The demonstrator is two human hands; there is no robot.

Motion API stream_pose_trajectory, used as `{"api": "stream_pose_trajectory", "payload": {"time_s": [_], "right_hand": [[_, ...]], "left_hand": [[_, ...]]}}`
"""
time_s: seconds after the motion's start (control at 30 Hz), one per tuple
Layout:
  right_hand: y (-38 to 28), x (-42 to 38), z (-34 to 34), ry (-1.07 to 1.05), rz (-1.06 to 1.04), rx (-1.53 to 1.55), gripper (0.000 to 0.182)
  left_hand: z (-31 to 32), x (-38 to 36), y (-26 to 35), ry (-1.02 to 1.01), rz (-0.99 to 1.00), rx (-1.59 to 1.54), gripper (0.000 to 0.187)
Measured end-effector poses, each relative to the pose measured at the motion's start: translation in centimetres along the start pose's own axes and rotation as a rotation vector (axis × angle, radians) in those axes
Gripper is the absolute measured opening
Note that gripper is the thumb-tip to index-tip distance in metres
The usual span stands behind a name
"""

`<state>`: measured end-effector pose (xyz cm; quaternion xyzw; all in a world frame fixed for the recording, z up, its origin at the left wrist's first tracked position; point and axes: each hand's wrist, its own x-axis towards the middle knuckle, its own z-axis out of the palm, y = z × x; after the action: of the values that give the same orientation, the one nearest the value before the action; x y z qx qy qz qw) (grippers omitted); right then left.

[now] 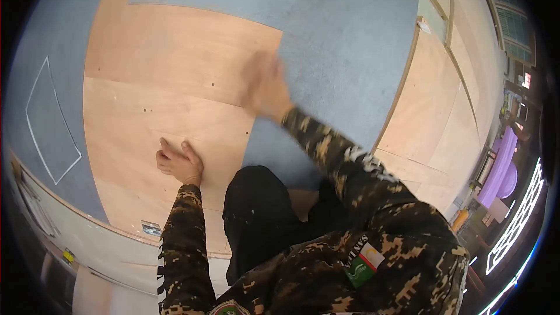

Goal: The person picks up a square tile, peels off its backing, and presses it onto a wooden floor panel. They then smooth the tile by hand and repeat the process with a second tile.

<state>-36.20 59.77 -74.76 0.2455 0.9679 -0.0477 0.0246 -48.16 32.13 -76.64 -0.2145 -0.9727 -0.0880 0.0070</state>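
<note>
My left hand [178, 163] rests on a plywood panel [175, 119], thumb and forefinger apart, with nothing visible in it. Motion smears my right hand [268, 88], which is over the right edge of the plywood where it borders the grey-blue surface [344, 64]. Its fingers are too blurred to show whether they hold anything. A seam separates this panel from another plywood sheet [186, 41] farther off. Small dark spots mark the wood.
White lines outline a four-sided shape [52, 119] on grey-blue at the left. More plywood panels [434, 99] stand at the right, bordered by a wooden edge strip. A small metallic plate [151, 228] lies at lower left. My dark-trousered knee [256, 216] is close to the plywood.
</note>
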Motion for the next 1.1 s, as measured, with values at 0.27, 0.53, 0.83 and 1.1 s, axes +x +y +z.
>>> {"api": "stream_pose_trajectory", "payload": {"time_s": [0.27,0.53,0.83,1.1], "right_hand": [[7.4,6.1,0.4,0.181,0.120,-0.063,0.078],[3.6,-3.0,-1.0,-0.182,-0.062,0.224,0.077],[24.9,-18.0,0.4,0.238,0.859,0.051,0.076],[14.8,-24.5,2.3,0.206,0.877,-0.157,0.080]], "left_hand": [[0.0,-0.5,-0.5,0.024,0.056,0.015,0.070],[0.2,-0.4,-0.8,0.038,0.055,0.004,0.070],[0.5,-0.3,-1.0,0.019,0.062,0.019,0.069],[1.2,-1.4,-1.3,-0.048,0.044,0.097,0.071]]}}
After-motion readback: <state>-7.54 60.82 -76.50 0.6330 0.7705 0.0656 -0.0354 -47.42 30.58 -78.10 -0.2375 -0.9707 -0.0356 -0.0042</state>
